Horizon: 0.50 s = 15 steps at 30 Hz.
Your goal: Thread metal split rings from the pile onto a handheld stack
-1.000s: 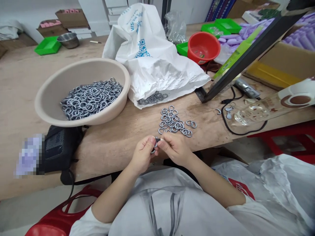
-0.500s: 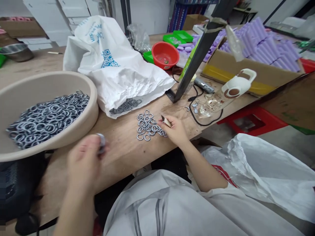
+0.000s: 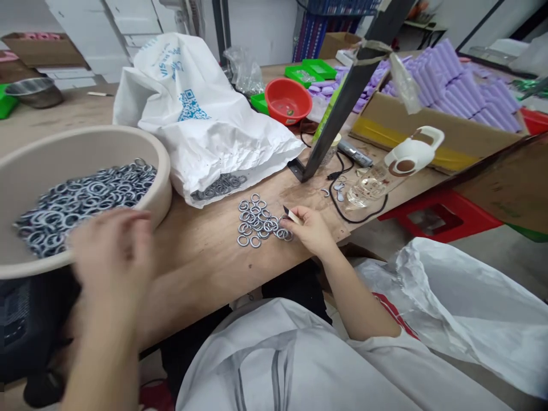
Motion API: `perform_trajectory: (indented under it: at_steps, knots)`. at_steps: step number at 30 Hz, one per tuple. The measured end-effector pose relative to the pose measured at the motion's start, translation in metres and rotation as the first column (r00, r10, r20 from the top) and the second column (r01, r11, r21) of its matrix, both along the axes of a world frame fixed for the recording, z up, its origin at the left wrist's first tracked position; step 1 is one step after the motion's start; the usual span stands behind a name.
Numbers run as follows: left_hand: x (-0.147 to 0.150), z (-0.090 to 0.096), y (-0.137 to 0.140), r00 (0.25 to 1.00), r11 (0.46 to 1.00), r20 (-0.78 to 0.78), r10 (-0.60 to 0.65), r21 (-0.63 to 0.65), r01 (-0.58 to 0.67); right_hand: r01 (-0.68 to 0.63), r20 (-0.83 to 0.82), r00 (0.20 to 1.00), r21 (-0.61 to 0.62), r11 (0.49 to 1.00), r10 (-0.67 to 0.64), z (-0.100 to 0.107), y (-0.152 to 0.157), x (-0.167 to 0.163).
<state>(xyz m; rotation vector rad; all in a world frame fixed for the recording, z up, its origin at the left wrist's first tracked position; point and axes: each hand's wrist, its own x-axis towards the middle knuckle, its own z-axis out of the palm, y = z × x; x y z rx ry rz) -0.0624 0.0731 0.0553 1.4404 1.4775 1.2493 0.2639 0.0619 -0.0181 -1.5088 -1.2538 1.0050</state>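
My left hand [image 3: 113,251] is at the near rim of the beige basin [image 3: 160,171], smeared by motion; whether a ring is in its fingers cannot be made out. Many grey rings [image 3: 92,197] fill the basin. On the table, my right hand [image 3: 311,228] is closed on a small knife [image 3: 293,216] with a pale handle and a dark slanted tip. Its fingertips are at the right edge of a loose pile of grey rings [image 3: 257,218]. More rings [image 3: 220,185] show in the mouth of a white sack [image 3: 231,137] behind the pile.
A dark metal post [image 3: 329,125] rises from the table. Right of it lie a black cable [image 3: 359,220] and a tilted clear bottle [image 3: 372,182]. Farther back are a red bowl [image 3: 287,101] and a cardboard box [image 3: 385,123] holding purple pieces. A red stool [image 3: 454,214] stands below.
My left hand has moved left to the basin; the grey ring it held earlier is no longer visible in it. My right hand stays by the pile with the knife, shifted slightly.
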Motion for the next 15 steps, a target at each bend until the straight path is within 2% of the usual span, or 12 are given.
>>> perform_trajectory:
  at_steps: [1,2,4,5,8,11,15]
  knots:
    - [0.017,-0.009,-0.012,0.988,0.995,-0.152,-0.005,0.097,0.020,-0.035,-0.126,0.991,0.019,0.999,0.037,0.004,-0.003,-0.015]
    - [0.034,-0.019,-0.022,0.972,0.988,-0.216,-0.093,0.098,0.116,-0.059,-0.221,0.973,0.047,0.997,0.068,0.008,-0.006,-0.032]
    - [0.065,-0.038,-0.038,0.965,0.969,-0.088,-0.248,-0.008,0.249,-0.125,-0.283,0.948,0.083,0.989,0.143,0.013,-0.016,-0.065]
    - [0.076,-0.046,-0.043,0.961,0.959,0.013,-0.277,-0.056,0.277,-0.146,-0.293,0.941,0.097,0.985,0.168,0.015,-0.021,-0.080]
    - [0.090,-0.060,-0.051,0.944,0.965,0.261,-0.200,-0.114,0.236,-0.117,-0.351,0.923,0.130,0.985,0.156,0.015,-0.034,-0.112]
    - [0.088,-0.062,-0.054,0.922,0.974,0.368,-0.118,-0.137,0.179,-0.061,-0.438,0.891,0.143,0.988,0.119,0.011,-0.041,-0.127]
    - [0.086,-0.061,-0.058,0.876,0.977,0.482,-0.035,-0.169,0.132,-0.067,-0.445,0.886,0.164,0.984,0.134,0.008,-0.046,-0.138]
